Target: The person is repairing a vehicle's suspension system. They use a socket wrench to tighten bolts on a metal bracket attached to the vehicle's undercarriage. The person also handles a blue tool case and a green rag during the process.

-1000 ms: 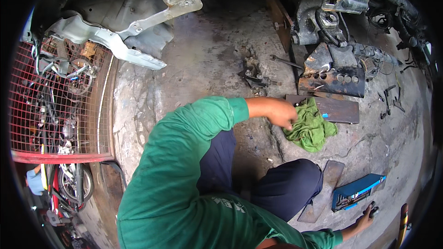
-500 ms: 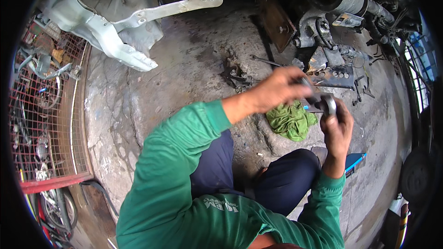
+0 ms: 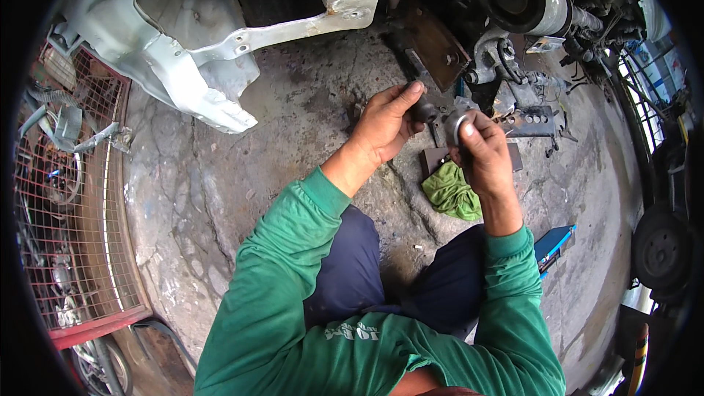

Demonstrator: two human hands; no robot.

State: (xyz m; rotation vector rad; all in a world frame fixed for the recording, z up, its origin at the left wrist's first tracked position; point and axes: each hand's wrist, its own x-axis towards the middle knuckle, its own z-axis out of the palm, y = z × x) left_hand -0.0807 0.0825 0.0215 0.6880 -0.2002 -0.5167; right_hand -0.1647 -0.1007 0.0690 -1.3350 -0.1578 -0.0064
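Observation:
Both my hands are raised in front of my knees, a small gap between them. My left hand (image 3: 385, 123) is closed, thumb on top, round a small dark cylindrical metal part (image 3: 426, 111). In my right hand (image 3: 485, 152), thumb and fingers pinch a thick grey metal ring (image 3: 456, 126), whose round face is turned toward the left hand. The exact kind of either part is too small to tell. Below the right hand a crumpled green cloth (image 3: 449, 192) lies over a brown block (image 3: 433, 159) on the concrete floor.
A bent silver vehicle body panel (image 3: 187, 81) juts in at upper left. Red-framed wire mesh (image 3: 77, 198) stands on the left. Greasy axle parts (image 3: 499, 62) and a perforated metal plate (image 3: 534, 121) are at upper right. Beside my right knee lies a blue flat object (image 3: 554, 243).
My hands have moved left in the picture and turned, still holding the metal parts. The left hand's dark part and the ring now show more clearly. The whole view has shifted slightly.

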